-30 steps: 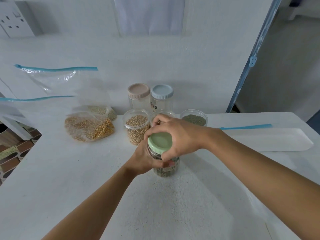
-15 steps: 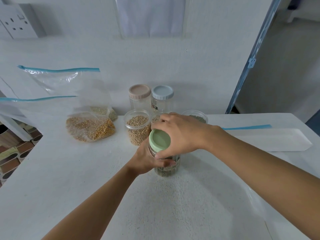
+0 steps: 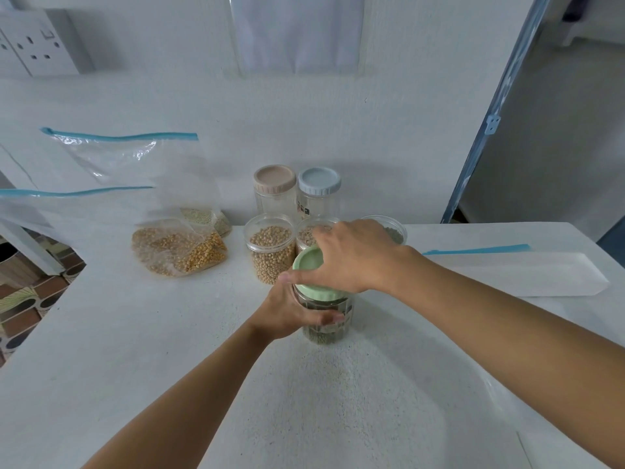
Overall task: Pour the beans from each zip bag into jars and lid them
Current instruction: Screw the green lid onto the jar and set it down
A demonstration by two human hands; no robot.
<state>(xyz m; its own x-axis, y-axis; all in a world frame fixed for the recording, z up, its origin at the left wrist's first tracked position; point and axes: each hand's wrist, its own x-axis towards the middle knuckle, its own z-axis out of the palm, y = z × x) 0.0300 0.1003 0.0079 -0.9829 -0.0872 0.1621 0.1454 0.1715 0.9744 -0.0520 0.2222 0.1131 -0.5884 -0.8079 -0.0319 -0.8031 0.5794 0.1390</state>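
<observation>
Hands are both on one jar [image 3: 326, 330] near the middle of the white table [image 3: 135, 350]. Left hand [image 3: 291, 313] wraps tight around its clear side. Right hand [image 3: 355, 258] grips the green lid [image 3: 309, 265] on top, fingers curled over the rim.

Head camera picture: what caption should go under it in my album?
Right hand on the green lid, left hand gripping the bean jar.

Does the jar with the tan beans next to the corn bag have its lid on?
No, it is open. The jar of tan beans shows a bare rim with beans visible from above, unlike the capped jar with the pink lid behind it.
</observation>
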